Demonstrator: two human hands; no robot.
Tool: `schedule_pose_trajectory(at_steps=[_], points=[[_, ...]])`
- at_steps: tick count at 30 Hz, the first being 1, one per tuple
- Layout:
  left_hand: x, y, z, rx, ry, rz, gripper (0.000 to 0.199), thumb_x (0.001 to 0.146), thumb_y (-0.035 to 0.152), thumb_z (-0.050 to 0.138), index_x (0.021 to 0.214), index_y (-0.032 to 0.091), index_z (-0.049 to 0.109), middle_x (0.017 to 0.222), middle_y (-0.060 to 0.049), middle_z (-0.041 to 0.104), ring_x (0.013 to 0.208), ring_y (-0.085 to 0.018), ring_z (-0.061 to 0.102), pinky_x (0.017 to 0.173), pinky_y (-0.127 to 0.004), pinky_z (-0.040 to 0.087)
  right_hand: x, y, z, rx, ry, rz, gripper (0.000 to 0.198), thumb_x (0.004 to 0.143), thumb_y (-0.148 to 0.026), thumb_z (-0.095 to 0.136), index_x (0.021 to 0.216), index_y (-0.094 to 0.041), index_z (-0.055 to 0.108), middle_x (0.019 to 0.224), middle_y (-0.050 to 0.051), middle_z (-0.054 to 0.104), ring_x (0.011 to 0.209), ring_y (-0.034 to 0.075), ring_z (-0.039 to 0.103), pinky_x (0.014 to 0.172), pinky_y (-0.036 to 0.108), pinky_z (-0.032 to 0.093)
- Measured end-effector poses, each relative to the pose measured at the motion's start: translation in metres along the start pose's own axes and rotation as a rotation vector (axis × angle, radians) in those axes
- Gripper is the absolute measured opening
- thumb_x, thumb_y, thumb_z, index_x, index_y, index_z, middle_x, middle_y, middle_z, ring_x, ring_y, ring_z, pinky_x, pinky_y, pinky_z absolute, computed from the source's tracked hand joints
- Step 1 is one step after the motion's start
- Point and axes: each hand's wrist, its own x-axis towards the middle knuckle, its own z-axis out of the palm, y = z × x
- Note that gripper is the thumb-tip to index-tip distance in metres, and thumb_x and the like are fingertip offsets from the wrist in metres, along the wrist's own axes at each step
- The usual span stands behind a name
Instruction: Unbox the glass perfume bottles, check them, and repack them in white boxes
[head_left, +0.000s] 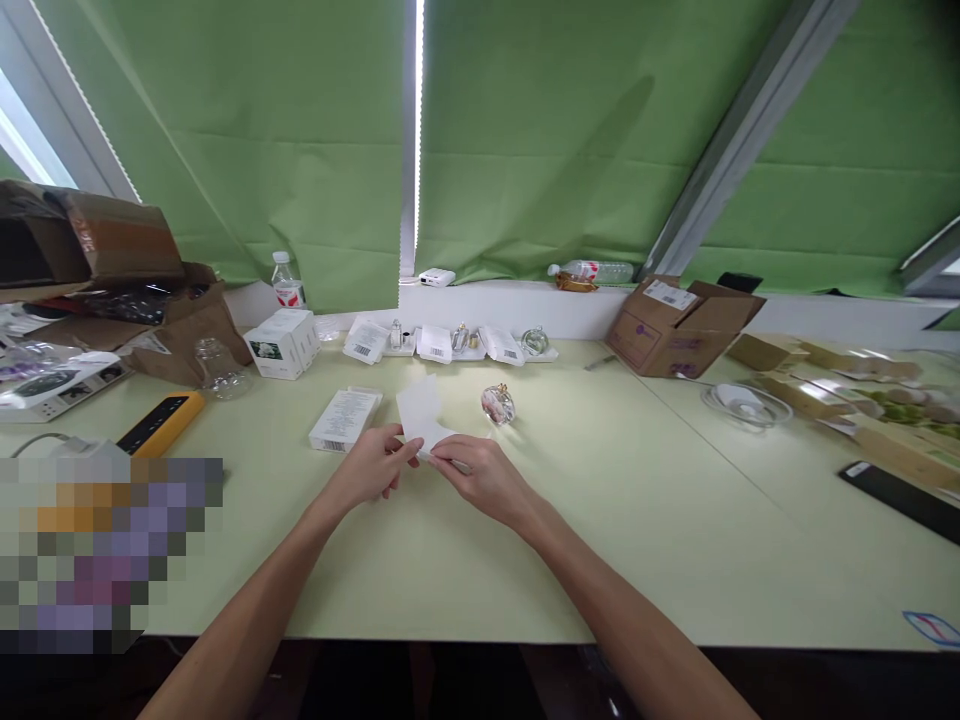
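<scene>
Both of my hands hold a folded piece of white card point(420, 408) above the table, one flap of it standing up. My left hand point(376, 464) pinches its lower left edge, and the fingers of my right hand point(472, 468) are closed on its lower right edge. Just left of the card lies a white printed box point(346, 420) with a barcode on its near side. To the right, close beyond my right hand, a round clear glass bottle point(498, 404) with a gold-coloured fitting rests on the table, apart from both hands.
Along the back stand white trays with small glass bottles point(460, 338) and white box sleeves point(435, 343). A white box point(283, 343) and an orange-black power strip point(160, 424) are at left. An open cardboard box point(681, 328), a coiled white cable point(747, 405) and a black slab point(904, 498) lie right.
</scene>
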Motion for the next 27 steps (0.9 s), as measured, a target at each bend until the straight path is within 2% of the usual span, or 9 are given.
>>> schedule_pose_trajectory(at_steps=[6,10,15,21,27], points=[[0.0015,-0.0010,0.0026,-0.151,-0.049,-0.066,0.036,0.083,0.049,0.052,0.096,0.016,0.061,0.083,-0.009,0.069,0.044,-0.013,0.058,0.039,-0.025,0.047,0.0003,-0.0032,0.0016,0.032,-0.027,-0.016,0.024,0.095,-0.024,0.045,0.091,-0.023,0.068,0.090,0.002,0.071,0.078,0.016,0.063,0.069,0.028,0.045],[0.0037,-0.0003,0.0034,-0.222,-0.032,-0.110,0.027,0.080,0.040,0.058,0.092,0.017,0.063,0.079,-0.008,0.070,0.054,-0.018,0.064,0.051,-0.030,0.054,0.0002,-0.0078,-0.0012,-0.001,-0.058,0.015,0.024,0.095,-0.029,0.045,0.089,-0.022,0.068,0.087,0.002,0.070,0.074,0.015,0.062,0.067,0.026,0.044],[0.0051,-0.0010,0.0017,-0.266,0.023,-0.125,0.019,0.078,0.034,0.059,0.086,0.018,0.065,0.078,-0.007,0.071,0.061,-0.022,0.068,0.060,-0.035,0.057,0.0005,-0.0081,-0.0047,-0.060,-0.074,0.062,0.026,0.096,-0.031,0.044,0.089,-0.021,0.067,0.084,0.002,0.069,0.073,0.014,0.061,0.066,0.025,0.043],[0.0048,0.0022,-0.0003,-0.290,0.116,-0.157,0.019,0.078,0.028,0.056,0.087,0.014,0.063,0.075,-0.009,0.070,0.063,-0.023,0.069,0.059,-0.035,0.058,0.0026,-0.0059,-0.0058,-0.099,-0.099,0.096,0.034,0.098,-0.031,0.038,0.085,-0.021,0.068,0.082,0.003,0.069,0.073,0.015,0.062,0.067,0.026,0.044],[0.0034,0.0083,-0.0027,-0.372,0.171,-0.116,0.025,0.079,0.027,0.055,0.099,0.013,0.060,0.079,-0.010,0.069,0.062,-0.021,0.069,0.058,-0.035,0.059,0.0026,0.0000,-0.0025,-0.097,-0.042,0.114,0.027,0.094,-0.028,0.044,0.096,-0.022,0.070,0.101,0.005,0.070,0.090,0.019,0.064,0.082,0.031,0.048]])
